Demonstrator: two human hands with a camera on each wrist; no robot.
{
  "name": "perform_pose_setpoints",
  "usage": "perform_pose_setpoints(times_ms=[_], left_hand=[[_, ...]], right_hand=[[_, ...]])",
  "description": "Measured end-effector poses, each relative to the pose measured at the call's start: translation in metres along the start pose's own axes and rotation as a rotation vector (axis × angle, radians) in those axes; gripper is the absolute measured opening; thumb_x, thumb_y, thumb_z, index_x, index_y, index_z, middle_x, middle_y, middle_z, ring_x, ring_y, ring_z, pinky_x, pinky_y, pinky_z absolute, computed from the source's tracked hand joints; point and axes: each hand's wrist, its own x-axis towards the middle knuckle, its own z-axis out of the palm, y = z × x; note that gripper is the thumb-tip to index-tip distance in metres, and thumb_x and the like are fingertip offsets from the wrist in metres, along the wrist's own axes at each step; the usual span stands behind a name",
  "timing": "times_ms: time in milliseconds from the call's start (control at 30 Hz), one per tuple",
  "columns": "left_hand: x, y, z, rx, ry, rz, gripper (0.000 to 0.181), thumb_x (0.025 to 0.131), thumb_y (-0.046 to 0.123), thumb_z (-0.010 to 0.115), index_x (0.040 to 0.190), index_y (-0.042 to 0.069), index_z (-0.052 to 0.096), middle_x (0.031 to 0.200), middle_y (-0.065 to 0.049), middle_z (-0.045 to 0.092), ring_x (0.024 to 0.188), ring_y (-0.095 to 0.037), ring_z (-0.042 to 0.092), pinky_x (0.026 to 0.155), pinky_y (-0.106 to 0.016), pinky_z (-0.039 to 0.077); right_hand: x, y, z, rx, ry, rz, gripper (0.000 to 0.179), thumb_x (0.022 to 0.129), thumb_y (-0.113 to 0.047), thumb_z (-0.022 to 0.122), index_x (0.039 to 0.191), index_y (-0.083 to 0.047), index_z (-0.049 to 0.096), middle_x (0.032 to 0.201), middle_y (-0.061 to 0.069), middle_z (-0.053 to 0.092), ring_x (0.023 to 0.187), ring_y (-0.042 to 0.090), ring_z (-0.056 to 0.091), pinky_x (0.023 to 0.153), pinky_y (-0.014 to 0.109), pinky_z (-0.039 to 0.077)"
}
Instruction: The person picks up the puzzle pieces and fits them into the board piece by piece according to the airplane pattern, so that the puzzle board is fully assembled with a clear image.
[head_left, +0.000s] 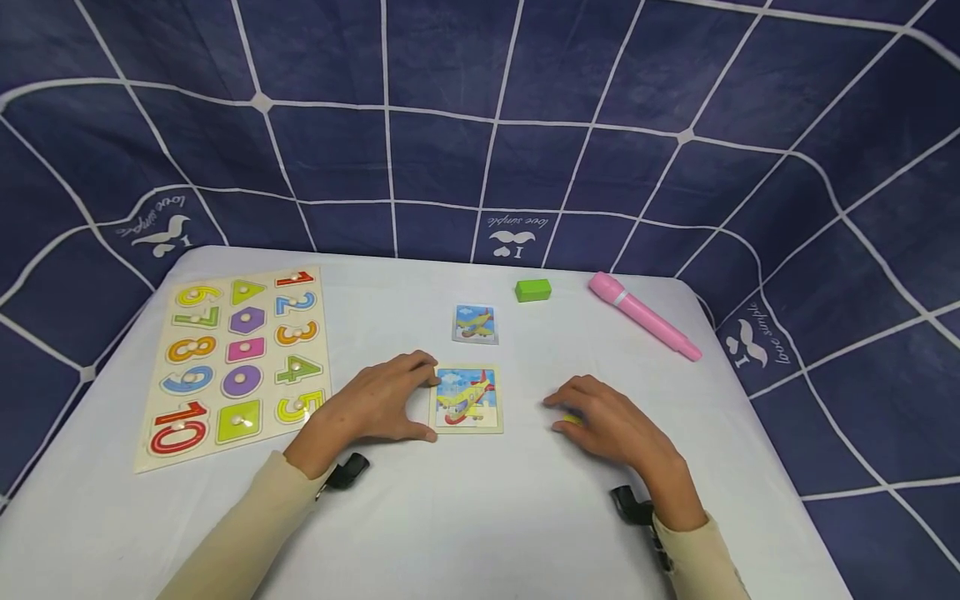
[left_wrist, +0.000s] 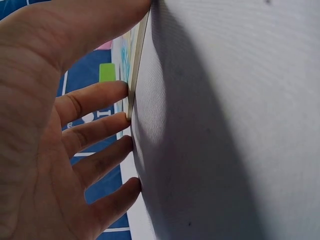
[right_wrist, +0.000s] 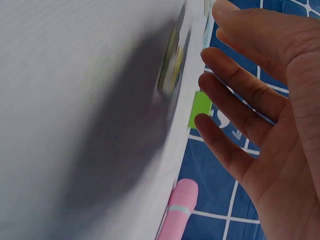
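A small jigsaw puzzle board (head_left: 468, 400) with a yellow airplane picture lies flat in the middle of the table; a pale patch shows at its lower right. My left hand (head_left: 382, 400) rests at its left side, fingers spread, with the thumb by the near corner and fingertips touching the edge. Right of the board, my right hand (head_left: 611, 421) hovers above the cloth with loosely extended fingers. Beneath it lie thin puzzle pieces (right_wrist: 176, 70), mostly hidden in the head view, where only a yellow bit shows. Behind the board sits a smaller airplane picture card (head_left: 476, 323).
A wooden board of knobbed numbers and shapes (head_left: 161, 358) lies at the left. Toward the back are a green block (head_left: 533, 290) and, farther right, a pink pen-shaped stick (head_left: 648, 318). A dark blue checked cloth (head_left: 435, 158) hangs behind the white table (head_left: 465, 525).
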Motion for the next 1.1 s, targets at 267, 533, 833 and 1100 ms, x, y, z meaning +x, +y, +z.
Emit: perform_pose_setpoints(times_ms=[267,533,833,1100], left_hand=[[0.001,-0.001,0.001,0.012,-0.001,-0.006,0.081,0.073,0.057,0.097,0.137,0.014,0.072,0.151,-0.003,0.056,0.138,-0.026,0.057,0.107,-0.050,0.054],[0.001,-0.001,0.001,0.017,-0.003,-0.017,0.082,0.072,0.058,0.097,0.137,0.015,0.072,0.151,-0.003,0.056,0.138,-0.026,0.057,0.107,-0.050,0.054],[0.001,-0.001,0.001,0.013,-0.008,-0.017,0.082,0.073,0.057,0.097,0.138,0.015,0.071,0.151,-0.003,0.056,0.139,-0.026,0.056,0.108,-0.051,0.053],[0.002,-0.001,0.002,0.016,-0.008,-0.008,0.082,0.073,0.058,0.097,0.137,0.014,0.071,0.150,-0.004,0.056,0.138,-0.027,0.057,0.108,-0.051,0.053]], right_hand=[[-0.011,0.007,-0.001,0.015,-0.014,0.057,0.038,0.087,-0.021,0.092,0.122,-0.015,0.080,0.120,-0.003,0.072,0.116,0.017,0.066,0.101,0.043,0.057],[-0.015,0.010,-0.002,0.011,-0.018,0.070,0.041,0.084,-0.022,0.095,0.122,-0.015,0.080,0.120,-0.002,0.072,0.117,0.018,0.066,0.102,0.043,0.057],[-0.018,0.012,0.000,0.025,-0.048,0.114,0.042,0.085,-0.021,0.094,0.124,-0.015,0.079,0.125,0.001,0.071,0.121,0.022,0.066,0.105,0.047,0.056],[-0.020,0.013,0.002,0.040,-0.037,0.110,0.038,0.086,-0.017,0.093,0.122,-0.016,0.080,0.123,-0.001,0.071,0.120,0.021,0.066,0.104,0.046,0.056]])
